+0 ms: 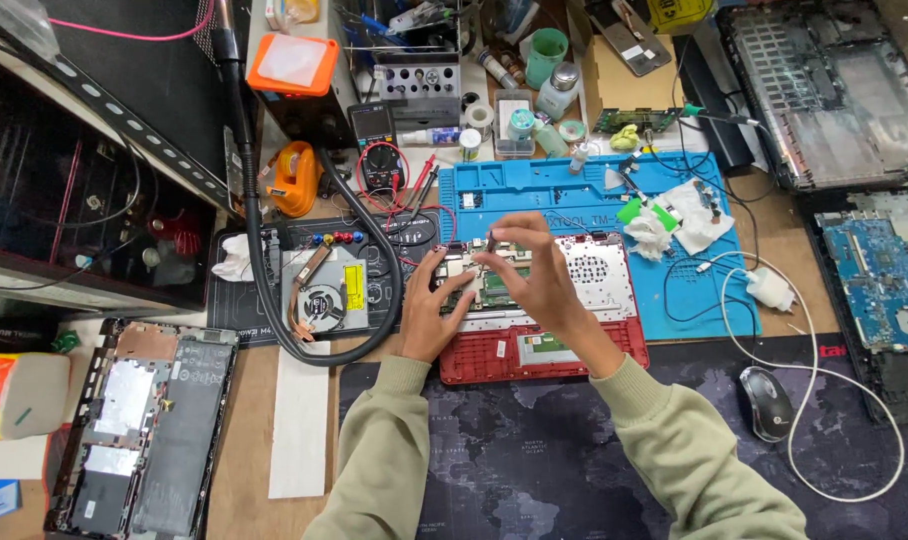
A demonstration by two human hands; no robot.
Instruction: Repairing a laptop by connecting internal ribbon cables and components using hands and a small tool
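The right hand [534,275] covers the middle of the green board [489,285] inside the red laptop base [534,355], and what its fingertips pinch is too small to tell. The left hand [436,310] hides the base's left edge. At the upper right of the frame, the dark laptop shell [824,90] is cut off by the top edge, and the blue circuit board [879,280] by the right edge. At the lower left, the opened laptop [144,430] runs out of the bottom edge. Small parts on the blue mat [564,190] blur together.

Pretty clearly an electronics repair workshop: blue silicone repair mat [574,190], black multimeter with red leads [381,160], bare blue circuit board [879,280] and gutted laptop shells all over the worktop [244,420].
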